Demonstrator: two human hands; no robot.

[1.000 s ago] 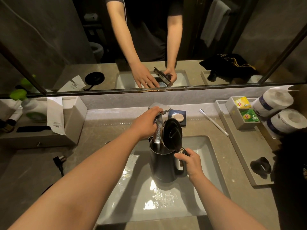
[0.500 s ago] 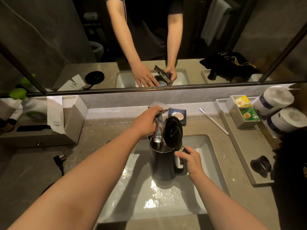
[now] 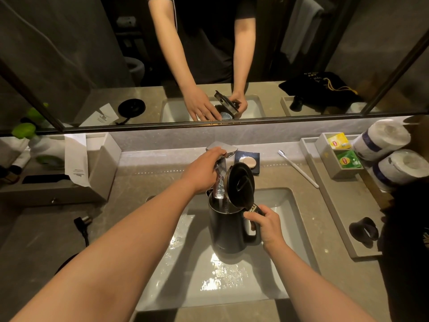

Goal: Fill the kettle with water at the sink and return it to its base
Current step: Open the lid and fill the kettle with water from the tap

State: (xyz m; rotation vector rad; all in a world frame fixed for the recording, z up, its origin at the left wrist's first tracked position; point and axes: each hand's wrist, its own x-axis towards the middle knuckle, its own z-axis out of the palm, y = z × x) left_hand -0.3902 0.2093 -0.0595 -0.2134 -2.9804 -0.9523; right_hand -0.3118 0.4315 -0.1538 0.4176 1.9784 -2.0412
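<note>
Over the wet sink (image 3: pixel 287 270), right hand (image 3: pixel 267 226) fingers grip the kettle (image 3: pixel 226 231); left hand (image 3: pixel 204 168) clasps the faucet (image 3: pixel 228 149).

the left hand (image 3: pixel 204 169) covers most of the tap handle (image 3: pixel 228 149). the kettle (image 3: pixel 228 228) hides its water level. the card (image 3: pixel 77 162) print is too small to read.

Faucet (image 3: pixel 221 156) and raised lid (image 3: pixel 240 184) crowd kettle (image 3: pixel 228 231) mouth; sink (image 3: pixel 290 228) right side open.
</note>
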